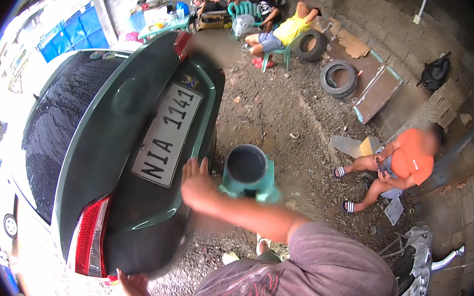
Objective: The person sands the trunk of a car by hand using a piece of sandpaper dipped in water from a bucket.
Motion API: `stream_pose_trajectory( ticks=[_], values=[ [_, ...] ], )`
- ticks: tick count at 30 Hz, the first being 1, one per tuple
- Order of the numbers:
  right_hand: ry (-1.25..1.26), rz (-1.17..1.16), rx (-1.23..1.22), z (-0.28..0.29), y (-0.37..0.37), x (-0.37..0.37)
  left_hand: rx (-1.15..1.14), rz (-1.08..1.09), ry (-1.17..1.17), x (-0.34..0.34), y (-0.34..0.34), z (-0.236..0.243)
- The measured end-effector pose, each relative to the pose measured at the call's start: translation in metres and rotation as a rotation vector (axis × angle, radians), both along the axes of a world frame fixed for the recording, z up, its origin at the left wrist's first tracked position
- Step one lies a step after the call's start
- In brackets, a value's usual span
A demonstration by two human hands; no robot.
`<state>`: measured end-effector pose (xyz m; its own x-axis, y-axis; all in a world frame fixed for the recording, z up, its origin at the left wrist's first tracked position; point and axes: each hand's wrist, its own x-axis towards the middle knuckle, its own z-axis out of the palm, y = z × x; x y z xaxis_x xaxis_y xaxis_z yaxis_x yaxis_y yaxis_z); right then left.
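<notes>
Green trunk lid (121,109), probably heavy, slick
Right hand (195,183) spread, apart from left hand (135,290) (can't tell its grip); I'd grab the lid low.

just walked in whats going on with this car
Someone is at the back of a dark green car, right hand spread beside the number plate, left hand low by the tail light. Whether either touches the car is hard to tell. A dark bucket sits on a green stool nearby, and a person in orange sits to the right.
</notes>
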<state>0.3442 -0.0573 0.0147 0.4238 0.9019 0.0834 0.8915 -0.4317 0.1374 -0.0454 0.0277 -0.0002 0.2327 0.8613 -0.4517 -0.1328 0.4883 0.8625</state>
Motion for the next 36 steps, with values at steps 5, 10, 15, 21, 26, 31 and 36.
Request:
stream_pose_trajectory(
  ticks=[5,10,15,21,26,31,36],
  values=[
    [0.057,0.205,0.02,-0.009,-0.017,-0.087,0.009,-0.049,0.01,-0.013,0.003,-0.001],
    [0.387,0.237,0.091,-0.003,-0.036,-0.084,0.089,-0.174,-0.062,-0.018,0.005,-0.01],
    [0.548,0.188,0.339,0.001,-0.079,-0.06,0.061,-0.081,-0.023,-0.031,0.009,-0.02],
    [1.116,-0.169,0.611,-0.012,-0.125,-0.039,0.064,-0.089,-0.011,-0.04,0.007,-0.004],
    [1.405,-0.44,0.799,-0.031,-0.149,-0.037,0.088,-0.104,0.019,-0.018,0.002,0.004],
    [1.47,-0.471,0.858,-0.038,-0.156,-0.018,0.15,-0.123,0.016,-0.03,0.01,-0.006],
    [1.402,-0.496,0.938,-0.042,-0.169,-0.003,0.17,-0.176,-0.008,-0.031,0.023,-0.022]
  ],
)
